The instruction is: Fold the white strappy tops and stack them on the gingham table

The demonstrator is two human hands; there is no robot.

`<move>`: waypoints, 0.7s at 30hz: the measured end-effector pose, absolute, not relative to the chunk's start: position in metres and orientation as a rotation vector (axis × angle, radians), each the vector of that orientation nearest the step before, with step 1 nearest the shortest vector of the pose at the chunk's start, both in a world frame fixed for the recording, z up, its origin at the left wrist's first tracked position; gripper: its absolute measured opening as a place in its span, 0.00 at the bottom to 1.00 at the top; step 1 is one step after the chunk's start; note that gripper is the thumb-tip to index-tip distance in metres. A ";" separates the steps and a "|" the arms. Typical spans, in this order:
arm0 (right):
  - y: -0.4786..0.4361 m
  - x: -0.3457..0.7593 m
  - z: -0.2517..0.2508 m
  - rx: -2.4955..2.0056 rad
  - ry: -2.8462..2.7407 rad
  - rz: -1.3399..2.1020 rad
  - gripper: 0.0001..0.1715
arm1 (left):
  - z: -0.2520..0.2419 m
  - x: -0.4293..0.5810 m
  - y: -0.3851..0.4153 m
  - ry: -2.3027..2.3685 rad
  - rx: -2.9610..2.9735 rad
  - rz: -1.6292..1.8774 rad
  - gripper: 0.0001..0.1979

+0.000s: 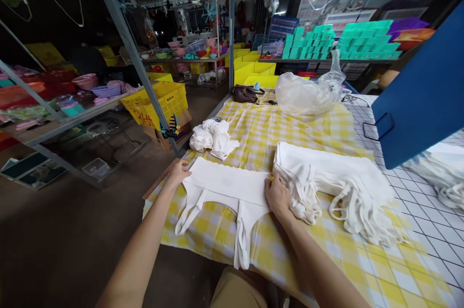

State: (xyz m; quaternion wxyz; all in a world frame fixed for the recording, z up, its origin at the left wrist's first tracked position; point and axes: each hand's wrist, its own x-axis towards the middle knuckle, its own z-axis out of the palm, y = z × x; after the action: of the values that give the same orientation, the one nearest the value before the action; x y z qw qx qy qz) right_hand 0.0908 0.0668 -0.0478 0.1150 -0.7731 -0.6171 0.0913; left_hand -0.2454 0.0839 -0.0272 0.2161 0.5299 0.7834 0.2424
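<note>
A white strappy top [226, 184] lies spread on the yellow checked cloth, its wide band away from me and its straps hanging toward me. My left hand [178, 173] pinches the band's left end between thumb and fingers. At the opposite end my right hand [278, 196] is closed on the edge, with its fingertips partly hidden. Just right of that hand sits a stack of similar white tops [329, 165], straps bunched at the front. Beyond my left hand rests a crumpled heap of white fabric [213, 138].
The checked tablecloth [253, 124] covers the table. Toward the back are a dark handbag [247, 94] and a clear plastic bag [304, 94]. A blue board [424, 85] stands at right. A metal post [125, 37] rises at left, near a yellow crate [159, 105].
</note>
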 end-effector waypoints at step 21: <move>0.054 0.102 -0.058 -1.482 -1.819 0.068 0.14 | -0.051 -0.184 0.012 2.235 2.225 0.210 0.19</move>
State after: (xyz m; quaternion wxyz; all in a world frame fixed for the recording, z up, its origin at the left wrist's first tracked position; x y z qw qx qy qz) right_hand 0.1017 0.0543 -0.0583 0.3868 -0.5824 -0.7145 0.0266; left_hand -0.1836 0.0117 -0.0513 -0.0098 0.7040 0.7071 0.0664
